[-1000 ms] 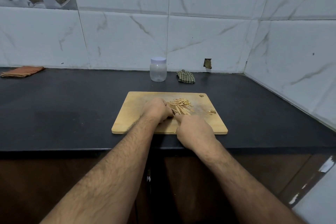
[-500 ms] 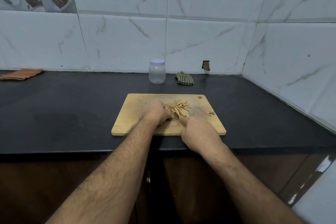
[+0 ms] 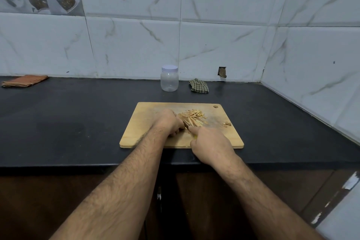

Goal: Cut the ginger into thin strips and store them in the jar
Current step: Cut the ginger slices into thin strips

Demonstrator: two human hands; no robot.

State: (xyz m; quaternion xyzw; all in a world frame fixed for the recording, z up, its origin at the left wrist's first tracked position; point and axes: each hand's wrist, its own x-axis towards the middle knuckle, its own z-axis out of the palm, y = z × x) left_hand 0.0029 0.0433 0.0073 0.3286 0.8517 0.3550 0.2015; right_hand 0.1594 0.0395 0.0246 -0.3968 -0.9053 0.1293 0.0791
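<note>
Two bare hands are working over a wooden cutting board [image 3: 136, 132] lying on the dark bench [image 3: 68, 122], near its front edge. Left hand [image 3: 168, 122] is sitting knuckles-up on the middle of the board, fingers curled down; whatever is under them is hidden, so its grip cannot be told for sure. Right hand [image 3: 211, 145] is resting at the board's near edge, fingers wrapped tight around a knife [image 3: 186, 124], forefinger stretching forward along it. Only a short dark length of blade is showing, running between the two hands, its tip pointing toward the left hand.

Ginger strips [image 3: 194, 118] are lying in a loose pale heap on the board, just beyond the blade and right of the left hand. A few small ginger scraps [image 3: 227, 123] are sitting apart toward the board's right edge.

Jar [image 3: 169, 79] is standing upright at the back of the bench near the tiled wall [image 3: 224, 41], clear-sided, white lid on, looking empty, well apart from the board. A checked green cloth [image 3: 198, 85] is lying crumpled just to its right. An orange folded cloth [image 3: 24, 81] is lying at the far left against the wall. Brown cupboard fronts [image 3: 39, 200] are showing below the bench edge.
</note>
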